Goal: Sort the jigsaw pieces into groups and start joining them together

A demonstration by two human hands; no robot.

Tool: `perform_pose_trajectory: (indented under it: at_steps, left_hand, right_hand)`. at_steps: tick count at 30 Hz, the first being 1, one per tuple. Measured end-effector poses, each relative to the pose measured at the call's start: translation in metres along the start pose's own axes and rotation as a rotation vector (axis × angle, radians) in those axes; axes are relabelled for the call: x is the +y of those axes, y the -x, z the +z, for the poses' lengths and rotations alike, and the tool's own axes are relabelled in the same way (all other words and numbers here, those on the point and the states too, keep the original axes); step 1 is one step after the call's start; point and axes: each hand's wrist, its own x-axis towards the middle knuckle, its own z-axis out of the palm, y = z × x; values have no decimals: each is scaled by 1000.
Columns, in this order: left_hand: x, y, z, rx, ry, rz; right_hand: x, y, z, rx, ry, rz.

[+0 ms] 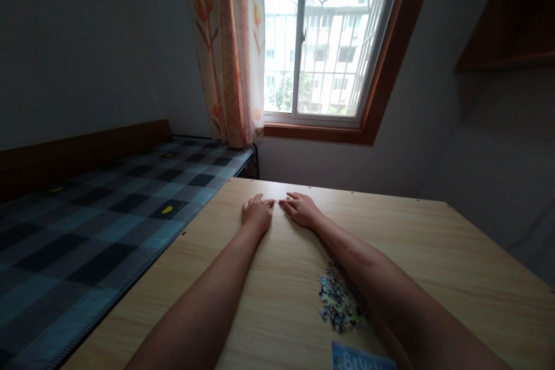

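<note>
A tiny puzzle piece (276,202) lies on the bench (433,254) at the middle of the frame, pinched between the fingertips of both hands. The left hand (257,213) and right hand (301,208) rest palm down, fingers closed lightly on the piece from either side. Lower down, beside the right forearm, sits a heap of loose puzzle pieces (340,300), and a blue box (359,358) touches the bottom edge. A checked bed (87,225) fills the left, a window (325,34) the top.

I see daylight glaring through the window (323,40); the room stays dim, with wide-angle bending at the edges.
</note>
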Motion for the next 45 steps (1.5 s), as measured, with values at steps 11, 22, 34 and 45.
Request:
perform_pose_trajectory:
  at_steps: [11, 22, 34, 45]
  left_hand:
    - [-3, -2, 0, 43, 28, 5]
    - [0, -4, -5, 42, 62, -10]
    - [45, 16, -30, -220, 223, 548]
    - [94, 44, -42, -708, 106, 701]
  right_hand:
    - [24, -10, 3, 134, -317, 180]
    - [42, 32, -24, 63, -611, 243]
    - [35, 157, -91, 8, -763, 250]
    - [20, 179, -106, -144, -388, 29]
